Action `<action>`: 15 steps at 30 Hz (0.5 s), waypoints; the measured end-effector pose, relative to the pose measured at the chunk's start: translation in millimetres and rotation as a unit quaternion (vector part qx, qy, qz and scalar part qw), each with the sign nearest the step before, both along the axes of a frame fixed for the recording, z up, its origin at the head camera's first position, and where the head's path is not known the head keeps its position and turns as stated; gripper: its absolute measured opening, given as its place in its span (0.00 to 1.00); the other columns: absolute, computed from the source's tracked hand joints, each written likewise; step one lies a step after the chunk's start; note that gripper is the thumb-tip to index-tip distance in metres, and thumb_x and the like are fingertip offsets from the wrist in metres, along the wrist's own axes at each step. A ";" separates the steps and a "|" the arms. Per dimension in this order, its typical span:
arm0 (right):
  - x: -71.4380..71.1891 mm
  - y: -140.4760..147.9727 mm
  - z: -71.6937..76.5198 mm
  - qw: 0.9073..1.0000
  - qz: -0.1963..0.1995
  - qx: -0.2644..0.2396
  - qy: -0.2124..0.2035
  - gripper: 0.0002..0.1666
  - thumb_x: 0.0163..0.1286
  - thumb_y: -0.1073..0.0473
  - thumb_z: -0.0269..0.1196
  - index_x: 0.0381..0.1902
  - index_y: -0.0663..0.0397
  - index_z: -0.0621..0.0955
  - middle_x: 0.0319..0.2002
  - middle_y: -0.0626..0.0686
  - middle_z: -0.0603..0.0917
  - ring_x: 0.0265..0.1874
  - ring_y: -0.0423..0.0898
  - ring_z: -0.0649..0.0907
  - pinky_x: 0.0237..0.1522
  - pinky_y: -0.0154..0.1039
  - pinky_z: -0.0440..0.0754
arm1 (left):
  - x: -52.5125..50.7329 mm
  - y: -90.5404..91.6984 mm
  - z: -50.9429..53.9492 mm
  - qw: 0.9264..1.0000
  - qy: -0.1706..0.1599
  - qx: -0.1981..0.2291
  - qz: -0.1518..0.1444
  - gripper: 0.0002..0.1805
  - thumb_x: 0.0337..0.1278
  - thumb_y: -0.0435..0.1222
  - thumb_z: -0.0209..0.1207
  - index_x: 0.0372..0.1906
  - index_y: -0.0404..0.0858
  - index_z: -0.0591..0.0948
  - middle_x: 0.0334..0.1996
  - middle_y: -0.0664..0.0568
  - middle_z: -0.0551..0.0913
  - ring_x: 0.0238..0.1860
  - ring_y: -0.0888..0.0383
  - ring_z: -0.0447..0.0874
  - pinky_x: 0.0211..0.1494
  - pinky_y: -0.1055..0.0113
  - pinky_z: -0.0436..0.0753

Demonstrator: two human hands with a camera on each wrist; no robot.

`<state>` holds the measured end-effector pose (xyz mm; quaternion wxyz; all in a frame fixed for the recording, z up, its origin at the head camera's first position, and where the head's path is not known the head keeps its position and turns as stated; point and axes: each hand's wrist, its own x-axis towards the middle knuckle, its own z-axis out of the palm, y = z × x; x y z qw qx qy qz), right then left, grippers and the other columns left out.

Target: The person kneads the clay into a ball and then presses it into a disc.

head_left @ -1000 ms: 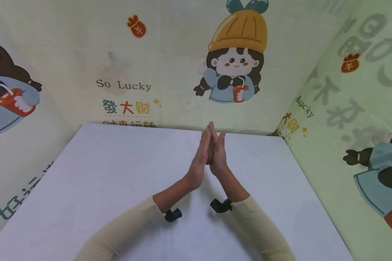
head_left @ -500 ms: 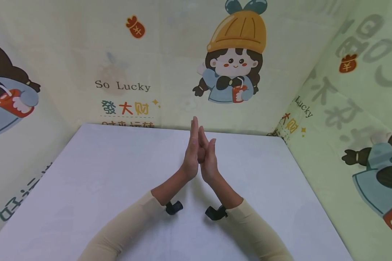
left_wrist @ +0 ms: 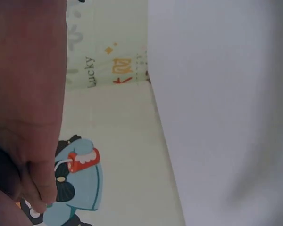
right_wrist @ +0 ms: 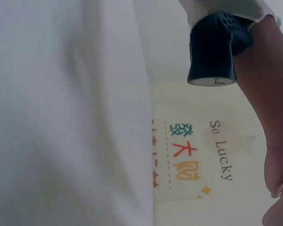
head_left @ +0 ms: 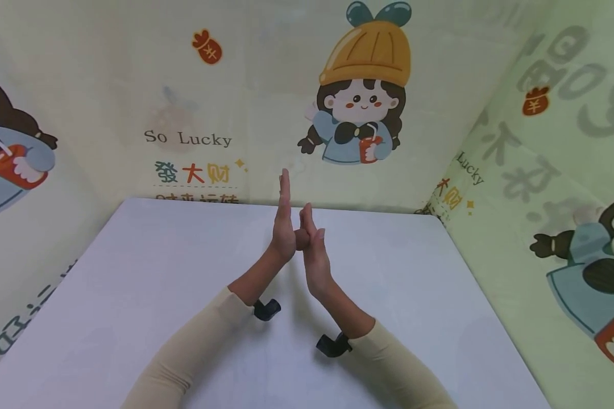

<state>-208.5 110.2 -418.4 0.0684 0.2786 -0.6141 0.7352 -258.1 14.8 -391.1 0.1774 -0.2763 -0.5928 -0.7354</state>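
I have a small, brown, rounded lump caught between my two palms; what it is made of I cannot tell. My bare left hand presses on the lump's left side, fingers straight and pointing up, so that it sits low on the palm, toward the heel. My bare right hand bears on the lump's right side, lower and nearer to me, its fingers extended and leaning to the left. Neither hand is wrapped round it: the gap is narrow, just as wide as the lump, and pressure from both sides seems to be all that carries it.

That is where I see trouble. With my palms this far out of line, sliding one farther past the other could run the lump off the heel of my left hand; it could then drop onto the flat white tabletop below it and roll. Easing either palm might do the same. If the lump is soft, pressing unevenly could leave it lopsided. Nearer to me than the lump, my small black left wrist camera and matching black right wrist camera could knock if I swung my wrists inward.
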 end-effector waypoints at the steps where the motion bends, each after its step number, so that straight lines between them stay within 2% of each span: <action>1: 0.4 -1.5 0.0 1.000 -0.001 0.005 0.004 0.57 0.79 0.21 0.29 0.85 0.60 0.40 0.86 0.50 0.39 0.83 0.47 0.44 0.80 0.55 0.36 | -2.2 -1.8 -0.4 1.000 0.000 0.001 0.004 0.37 0.81 0.48 0.27 0.86 0.40 0.39 0.86 0.52 0.34 0.83 0.62 0.28 0.81 0.48 0.31; 5: 0.4 -5.9 -0.7 1.000 -0.012 0.020 0.014 0.56 0.80 0.23 0.28 0.85 0.60 0.38 0.85 0.50 0.37 0.83 0.48 0.40 0.79 0.56 0.35 | -7.9 -7.3 -3.2 1.000 -0.001 -0.014 0.016 0.38 0.80 0.51 0.28 0.86 0.41 0.39 0.86 0.53 0.34 0.83 0.62 0.28 0.80 0.45 0.31; 9: 0.9 -8.7 1.1 0.999 -0.027 0.029 0.021 0.52 0.83 0.27 0.27 0.85 0.59 0.37 0.85 0.50 0.34 0.83 0.45 0.36 0.79 0.56 0.32 | -11.2 -9.6 -6.9 0.999 -0.010 -0.042 0.011 0.38 0.80 0.50 0.28 0.87 0.42 0.39 0.86 0.54 0.34 0.83 0.62 0.27 0.80 0.42 0.31; 13: 0.0 -7.8 5.2 0.997 -0.048 0.038 0.035 0.45 0.86 0.34 0.26 0.85 0.57 0.37 0.85 0.48 0.32 0.83 0.43 0.37 0.79 0.55 0.34 | -12.0 -7.8 -12.5 0.997 -0.028 -0.072 -0.019 0.36 0.81 0.46 0.26 0.87 0.45 0.40 0.86 0.56 0.33 0.83 0.64 0.26 0.80 0.43 0.31; 14: -1.1 -6.4 5.8 0.997 -0.056 0.041 0.040 0.44 0.86 0.35 0.26 0.85 0.56 0.38 0.85 0.47 0.32 0.82 0.43 0.40 0.79 0.55 0.39 | -11.3 -6.4 -14.7 0.996 -0.034 -0.078 -0.032 0.35 0.82 0.46 0.25 0.87 0.46 0.40 0.86 0.56 0.33 0.82 0.65 0.28 0.80 0.45 0.35; 15: -2.6 -4.6 6.9 0.996 -0.065 0.046 0.046 0.43 0.86 0.36 0.25 0.85 0.55 0.38 0.85 0.46 0.33 0.82 0.43 0.41 0.78 0.54 0.40 | -10.3 -4.7 -17.7 0.995 -0.039 -0.081 -0.045 0.35 0.83 0.47 0.25 0.87 0.45 0.40 0.86 0.55 0.33 0.82 0.65 0.33 0.80 0.47 0.43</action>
